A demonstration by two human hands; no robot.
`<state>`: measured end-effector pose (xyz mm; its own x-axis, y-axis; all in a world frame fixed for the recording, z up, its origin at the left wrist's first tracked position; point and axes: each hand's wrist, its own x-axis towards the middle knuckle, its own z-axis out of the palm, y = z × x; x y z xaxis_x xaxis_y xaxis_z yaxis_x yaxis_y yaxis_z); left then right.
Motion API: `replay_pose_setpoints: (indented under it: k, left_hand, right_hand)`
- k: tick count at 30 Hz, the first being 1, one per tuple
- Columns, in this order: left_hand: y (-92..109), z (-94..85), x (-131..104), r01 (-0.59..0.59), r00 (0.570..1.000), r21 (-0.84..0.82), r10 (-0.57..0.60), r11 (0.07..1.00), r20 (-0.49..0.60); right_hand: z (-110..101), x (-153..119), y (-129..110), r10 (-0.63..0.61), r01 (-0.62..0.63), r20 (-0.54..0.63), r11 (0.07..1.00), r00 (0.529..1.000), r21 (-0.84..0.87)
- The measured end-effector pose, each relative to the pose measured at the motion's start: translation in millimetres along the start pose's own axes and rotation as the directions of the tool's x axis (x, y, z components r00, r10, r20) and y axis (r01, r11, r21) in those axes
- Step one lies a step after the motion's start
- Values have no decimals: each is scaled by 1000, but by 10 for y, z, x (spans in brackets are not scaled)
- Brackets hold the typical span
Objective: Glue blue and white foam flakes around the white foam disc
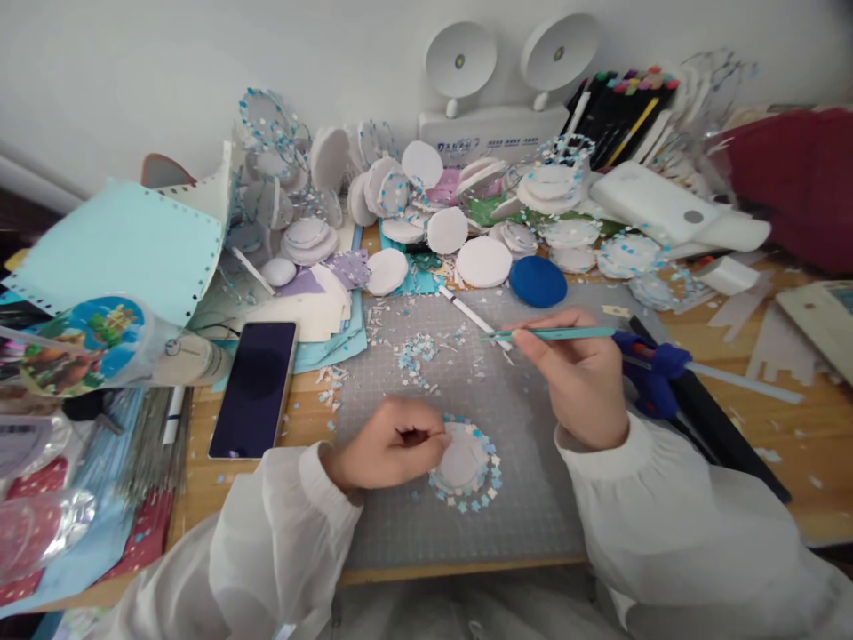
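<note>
white sleeves nearest; right fingers grasp teal tweezers, left fingers (grip unclear) meet a star-ringed disc.

Left hand low, fingers curled inward; right hand farther forward, fingers pinched.

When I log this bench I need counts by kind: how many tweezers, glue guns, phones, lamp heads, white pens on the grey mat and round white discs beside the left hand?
Tweezers: 1
Glue gun: 1
Phone: 1
Lamp heads: 2
White pen on the grey mat: 1
White disc beside the left hand: 1
Total: 7
</note>
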<state>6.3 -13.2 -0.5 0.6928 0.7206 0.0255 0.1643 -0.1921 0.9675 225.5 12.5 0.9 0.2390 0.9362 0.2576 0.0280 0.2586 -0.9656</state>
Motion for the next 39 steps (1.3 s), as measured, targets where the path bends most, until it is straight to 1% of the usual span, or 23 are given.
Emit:
replay_pose_setpoints:
  k: [2,5,7,9,13,19,22,28,30,32,35,39]
  left_hand:
    - [3,-2,-1,5,1000,-16,-5,1000,-8]
    - [6,-7,6,12,1000,-41,-13,999,-22]
    - [7,-10,11,16,999,-51,-17,999,-29]
    - [8,-13,12,16,999,-60,-18,998,-31]
    - [7,-14,8,19,999,-69,-21,997,-30]
    - [16,-5,10,41,998,-61,-43,997,-36]
    - [27,-2,18,60,997,-69,-63,996,-42]
    - [25,11,29,34,998,-52,-36,998,-44]
    - [20,16,32,4,999,-33,-5,999,-42]
    - [17,19,36,-22,999,-17,21,1000,-39]
    - [21,13,36,0,1000,-27,-1,1000,-28]
    - [28,-17,24,37,999,-98,-39,995,-16]
  right_hand:
    - [-2,-15,6,-42,46,47,993,998,-105]
    - [13,-49,-6,-129,168,166,954,978,-248]
    - [26,-70,-18,-140,213,239,924,961,-317]
    - [35,-83,-21,-124,225,281,904,951,-362]
    - [42,-87,15,-119,248,322,885,939,-395]
    - [58,-80,49,-190,332,365,862,911,-382]
    - [63,-77,36,-209,355,372,853,904,-383]
    - [71,-85,12,-201,336,363,871,910,-359]
    - [72,-97,14,-171,294,345,891,923,-345]
    - [71,-108,22,-117,228,322,916,939,-331]
    - [74,-113,32,-54,144,283,941,958,-307]
    - [89,-103,23,-22,82,250,969,968,-232]
